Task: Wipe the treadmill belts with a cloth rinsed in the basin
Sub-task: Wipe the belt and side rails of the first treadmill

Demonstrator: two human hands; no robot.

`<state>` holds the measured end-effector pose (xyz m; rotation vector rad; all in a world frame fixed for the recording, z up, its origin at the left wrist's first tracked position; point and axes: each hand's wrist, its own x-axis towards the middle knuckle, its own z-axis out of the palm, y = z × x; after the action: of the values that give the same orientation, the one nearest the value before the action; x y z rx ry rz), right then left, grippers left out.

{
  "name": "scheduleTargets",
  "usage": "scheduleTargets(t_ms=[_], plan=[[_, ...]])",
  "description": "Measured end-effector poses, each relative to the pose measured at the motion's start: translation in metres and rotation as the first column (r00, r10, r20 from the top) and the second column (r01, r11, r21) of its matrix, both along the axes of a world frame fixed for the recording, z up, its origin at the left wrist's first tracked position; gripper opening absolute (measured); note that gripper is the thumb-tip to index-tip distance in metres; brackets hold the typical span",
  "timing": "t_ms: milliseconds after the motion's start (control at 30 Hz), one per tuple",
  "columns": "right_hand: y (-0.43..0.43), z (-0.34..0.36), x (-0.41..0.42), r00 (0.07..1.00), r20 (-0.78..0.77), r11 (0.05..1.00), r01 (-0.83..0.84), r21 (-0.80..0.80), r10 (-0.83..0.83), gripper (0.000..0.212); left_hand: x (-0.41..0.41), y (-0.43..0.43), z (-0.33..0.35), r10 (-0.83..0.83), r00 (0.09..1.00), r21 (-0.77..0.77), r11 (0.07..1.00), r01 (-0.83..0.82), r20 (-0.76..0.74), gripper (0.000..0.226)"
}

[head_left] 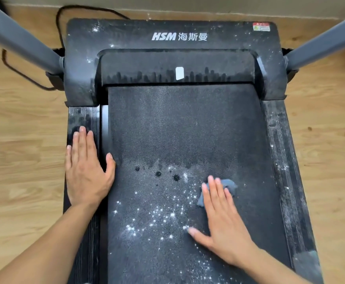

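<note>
Right hand (224, 220) presses cloth (230, 184) flat on belt (177, 124), left hand (85, 171) flat on left rail (81, 117). White specks (157, 214) remain; wipe looks early

Single head-worn wide-angle view. It looked forward and steeply down, close above the dusty black textured treadmill belt (177, 130). The black plastic motor cover (126, 35) sat at frame top; pale wood-plank floor (24, 140) ran along both side edges.
</note>
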<state>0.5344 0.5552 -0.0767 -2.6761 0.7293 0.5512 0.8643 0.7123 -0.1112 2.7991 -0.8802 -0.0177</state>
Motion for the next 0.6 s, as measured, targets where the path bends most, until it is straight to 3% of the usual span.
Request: scheduleTargets(t_ms=[100, 267, 467, 600], plan=[[-0.023, -0.01, 0.006, 0.998, 0.004, 0.996, -0.068, -0.055, 0.068, 0.109, 0.0, 0.001, -0.001, 0.003, 1.0, 0.006, 1.0, -0.003, -0.011, 0.078], [-0.086, -0.014, 0.094, 0.994, 0.092, 0.995, 0.066, -0.068, -0.06, 0.112, 0.001, 0.003, -0.002, -0.015, 1.0, 0.06, 0.998, 0.016, -0.026, 0.078], [-0.001, -0.008, 0.014, 0.981, 0.045, 0.981, -0.192, 0.014, 0.191, 0.115, 0.023, 0.008, 0.009, -0.081, 0.944, 0.167, 0.976, 0.14, -0.319, 0.094], [-0.028, -0.018, 0.079, 0.976, 0.1, 0.981, -0.189, -0.04, 0.192, 0.115, 0.022, 0.002, 0.012, -0.07, 0.939, 0.216, 0.965, 0.149, -0.337, 0.09]])
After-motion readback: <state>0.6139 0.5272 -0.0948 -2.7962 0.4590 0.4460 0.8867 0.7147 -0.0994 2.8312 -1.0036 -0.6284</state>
